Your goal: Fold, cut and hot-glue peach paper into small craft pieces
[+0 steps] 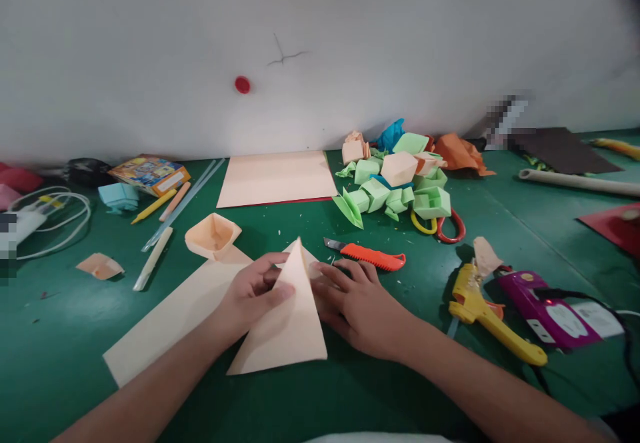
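A folded piece of peach paper (pixel 287 336) stands up in a pointed shape in front of me. My left hand (pixel 253 293) is closed on its left side, the thumb on the near face and the other fingers behind. At the right edge, the bent fingers of my right hand (pixel 357 303) grip the paper's far flap; its thumb is partly hidden. Under my left forearm lies a long peach paper strip (pixel 170 323). An open folded paper cup (pixel 213 235) rests at the strip's far end. Just beyond my right hand is an orange utility knife (pixel 375 255), its blade out.
Green and peach folded paper pieces (pixel 400 176) are heaped at the back, by scissors (pixel 451 226). A yellow glue gun (pixel 495 323) and a purple power box (pixel 550 310) with cords stand right. Peach sheets (pixel 277 178) lie by the wall; a marker (pixel 154 206) lies left.
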A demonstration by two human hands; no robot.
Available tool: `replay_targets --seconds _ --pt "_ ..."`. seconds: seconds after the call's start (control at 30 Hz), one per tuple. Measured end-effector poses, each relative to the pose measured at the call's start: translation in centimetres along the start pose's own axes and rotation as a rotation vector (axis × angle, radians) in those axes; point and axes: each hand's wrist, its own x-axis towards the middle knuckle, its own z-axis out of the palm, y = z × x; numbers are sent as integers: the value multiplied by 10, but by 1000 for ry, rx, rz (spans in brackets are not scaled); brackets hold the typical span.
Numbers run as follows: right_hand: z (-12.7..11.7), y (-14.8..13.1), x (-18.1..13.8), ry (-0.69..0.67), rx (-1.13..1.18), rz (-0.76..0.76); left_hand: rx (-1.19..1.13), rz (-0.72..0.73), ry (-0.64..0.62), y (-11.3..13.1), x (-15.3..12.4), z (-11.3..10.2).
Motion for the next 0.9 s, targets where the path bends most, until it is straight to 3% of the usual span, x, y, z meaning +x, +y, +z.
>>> replay_targets --seconds 0.17,0.33,0.43,0.57,0.63,0.73,0.8,0.9 --pt "4 -13 15 -72 -97 -41 267 115 -53 1 -13 15" --pt "-2 -18 59 -139 -236 -112 -81 -15 -176 5 -19 24" --pt "-14 -7 94 -107 -234 -135 -258 -85 -116 7 -18 26" --pt "-32 13 135 -229 -131 -245 -429 -130 -37 6 -15 25" --pt "-38 17 142 -214 -90 -243 -467 -150 -20 4 -13 23" --pt "-45 12 127 21 67 -258 -503 -108 41 1 -9 20" --pt "-45 2 99 154 330 -146 -495 -68 130 0 -6 20" --pt "-39 -15 51 136 700 88 -457 -17 268 -2 -2 23"
